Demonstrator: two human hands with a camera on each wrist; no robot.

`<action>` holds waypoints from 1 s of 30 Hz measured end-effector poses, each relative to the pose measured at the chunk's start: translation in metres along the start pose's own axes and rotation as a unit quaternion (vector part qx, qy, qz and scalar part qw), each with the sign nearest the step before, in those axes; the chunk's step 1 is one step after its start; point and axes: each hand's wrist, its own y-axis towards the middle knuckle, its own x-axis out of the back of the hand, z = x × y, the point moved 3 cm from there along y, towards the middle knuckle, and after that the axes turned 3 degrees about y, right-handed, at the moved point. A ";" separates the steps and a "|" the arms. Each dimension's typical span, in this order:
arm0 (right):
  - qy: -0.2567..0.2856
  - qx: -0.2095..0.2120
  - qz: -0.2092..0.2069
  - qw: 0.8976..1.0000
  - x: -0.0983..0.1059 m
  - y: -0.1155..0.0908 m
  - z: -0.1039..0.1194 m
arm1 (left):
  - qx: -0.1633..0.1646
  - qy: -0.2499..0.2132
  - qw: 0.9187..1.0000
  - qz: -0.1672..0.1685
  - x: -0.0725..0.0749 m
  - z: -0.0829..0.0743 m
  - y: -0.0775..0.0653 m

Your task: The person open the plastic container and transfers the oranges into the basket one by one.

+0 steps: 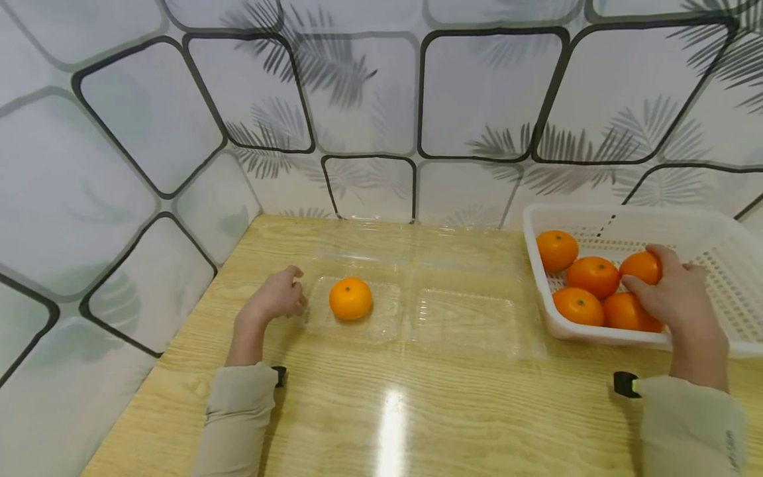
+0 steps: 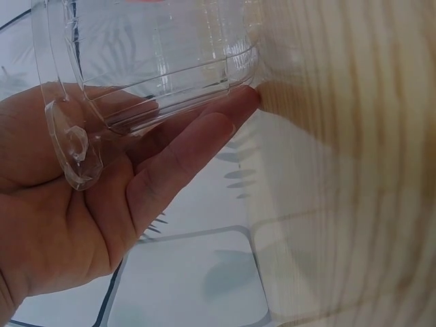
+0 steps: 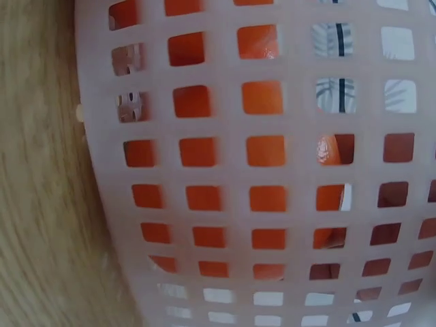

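Note:
A clear plastic clamshell box [image 1: 411, 331] lies opened out on the table, with one mandarin [image 1: 350, 299] in its left compartment. My left hand [image 1: 277, 295] is at the left side of the box. In the left wrist view its fingers [image 2: 180, 153] extend loosely along the clear wall [image 2: 170, 95]; whether they touch it I cannot tell. At the right, my right hand [image 1: 676, 291] reaches into a white plastic basket [image 1: 602, 336] and grips a mandarin [image 1: 639, 266] between thumb and fingers. The basket's slotted wall [image 3: 228, 170] hides most of that hand in the right wrist view.
Several more mandarins [image 1: 593, 277] lie grouped in the left part of the basket. The wooden table [image 1: 334, 411] meets a patterned wall covering [image 1: 369, 93] at the back and left. A bright reflection shows on the tabletop in front of the box.

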 end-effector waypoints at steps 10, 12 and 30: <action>-0.018 0.008 0.036 0.999 0.000 0.010 -0.005 | -0.012 -0.001 1.000 0.000 -0.002 0.001 0.000; -0.021 0.005 0.037 0.999 -0.001 0.011 -0.004 | -0.014 -0.004 1.000 -0.001 -0.001 0.001 0.000; -0.024 -0.004 0.075 0.997 -0.002 0.010 0.000 | -0.012 -0.026 0.999 0.020 -0.002 0.003 0.000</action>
